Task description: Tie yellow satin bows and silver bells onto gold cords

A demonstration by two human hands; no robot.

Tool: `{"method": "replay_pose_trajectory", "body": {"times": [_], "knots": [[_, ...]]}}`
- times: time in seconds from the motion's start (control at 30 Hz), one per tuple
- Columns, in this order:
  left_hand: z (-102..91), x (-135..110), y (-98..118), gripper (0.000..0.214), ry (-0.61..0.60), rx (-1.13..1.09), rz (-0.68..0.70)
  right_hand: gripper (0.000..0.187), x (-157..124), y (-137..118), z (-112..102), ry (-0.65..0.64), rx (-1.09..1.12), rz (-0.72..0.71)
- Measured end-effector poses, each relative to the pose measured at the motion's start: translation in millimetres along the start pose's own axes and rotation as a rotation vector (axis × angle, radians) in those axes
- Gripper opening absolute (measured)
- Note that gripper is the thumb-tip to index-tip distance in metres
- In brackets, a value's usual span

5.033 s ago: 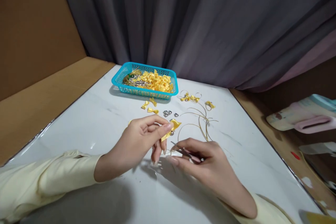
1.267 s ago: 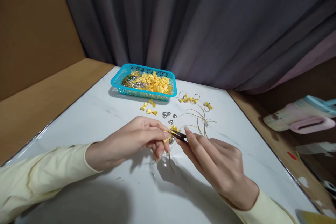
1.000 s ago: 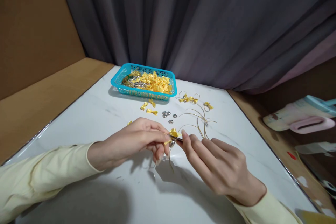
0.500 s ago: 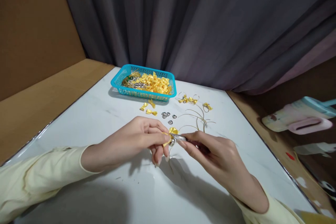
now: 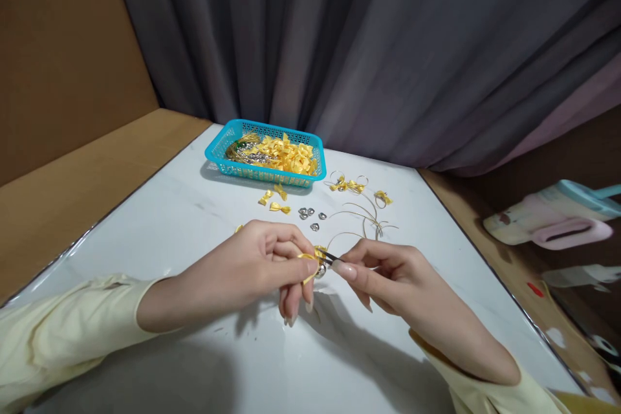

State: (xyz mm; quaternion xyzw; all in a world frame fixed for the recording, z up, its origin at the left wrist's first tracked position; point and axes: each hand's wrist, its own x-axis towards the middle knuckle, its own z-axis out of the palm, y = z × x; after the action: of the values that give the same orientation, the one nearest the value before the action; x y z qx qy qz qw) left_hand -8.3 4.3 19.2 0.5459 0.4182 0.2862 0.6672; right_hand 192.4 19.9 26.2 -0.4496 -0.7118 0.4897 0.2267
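My left hand (image 5: 264, 259) pinches a yellow ribbon bow (image 5: 319, 253) between thumb and fingers, above the white tabletop. Slim dark tweezers (image 5: 330, 257) are gripped in my right hand (image 5: 402, 278), their two prongs reaching the bow. Just below the tips hangs a small silver charm (image 5: 321, 270), partly covered by my fingers. How the bow and charm are joined is too small to make out. Beyond my hands lie several silver heart-shaped charms (image 5: 306, 213) and a few loose yellow bows (image 5: 280, 207).
At the back stands a blue plastic basket (image 5: 264, 173) full of yellow bows, silver charms and gold cords. Gold cords (image 5: 365, 212) and finished-looking bow pieces (image 5: 356, 186) lie to its right. A tumbler (image 5: 553, 213) with a pink handle is beyond the table's right edge.
My right hand has turned, and its fingers are more spread out around the tweezers, whose two prongs now show. The bow has shifted slightly downward with my left hand.
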Motion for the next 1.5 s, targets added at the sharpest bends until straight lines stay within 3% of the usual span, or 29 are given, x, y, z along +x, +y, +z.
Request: {"method": "replay_pose_trajectory", "body": {"times": [0.1,0.17,0.23,0.33,0.4,0.57,0.7,1.17,1.3,1.37,1.5], "knots": [[-1.1,0.6,-0.4,0.016,-0.005,0.016,0.009,0.028,1.4,2.8,0.1,-0.079,0.069,0.09],[-1.8,1.1,0.4,0.017,-0.002,0.025,0.009,0.028,0.4,5.7,3.0,-0.045,0.003,0.045],[-2.4,1.7,1.8,0.017,-0.001,0.032,0.004,0.023,-2.0,10.2,8.0,0.119,-0.183,-0.136],[-2.9,2.5,3.2,0.019,-0.017,0.034,0.01,0.011,-5.6,19.2,15.1,0.418,-0.556,-0.522],[-3.0,2.5,3.2,0.019,-0.026,0.033,0.01,0.011,-6.6,24.6,15.9,0.506,-0.759,-0.728],[-3.4,1.1,0.9,0.014,-0.047,0.039,-0.045,0.03,-9.6,23.7,4.8,0.38,-1.142,-0.984],[-5.4,2.3,-2.2,0.011,-0.072,0.013,-0.075,0.025,-15.4,12.4,0.7,0.258,-1.328,-1.094],[-4.9,4.1,-4.0,0.007,-0.106,-0.045,-0.104,0.029,-14.7,11.7,2.4,0.222,-1.418,-1.161],[-5.3,4.1,-3.8,0.009,-0.105,-0.019,-0.104,0.024,-13.1,15.3,2.7,0.211,-1.316,-1.128],[-4.8,3.8,-2.7,0.01,-0.096,-0.003,-0.095,0.018,-10.8,18.3,3.7,0.238,-1.118,-1.015],[-3.2,3.6,-0.5,0.01,-0.045,0.059,-0.053,0.013,-6.1,16.3,3.0,0.173,-0.614,-0.529]]}}
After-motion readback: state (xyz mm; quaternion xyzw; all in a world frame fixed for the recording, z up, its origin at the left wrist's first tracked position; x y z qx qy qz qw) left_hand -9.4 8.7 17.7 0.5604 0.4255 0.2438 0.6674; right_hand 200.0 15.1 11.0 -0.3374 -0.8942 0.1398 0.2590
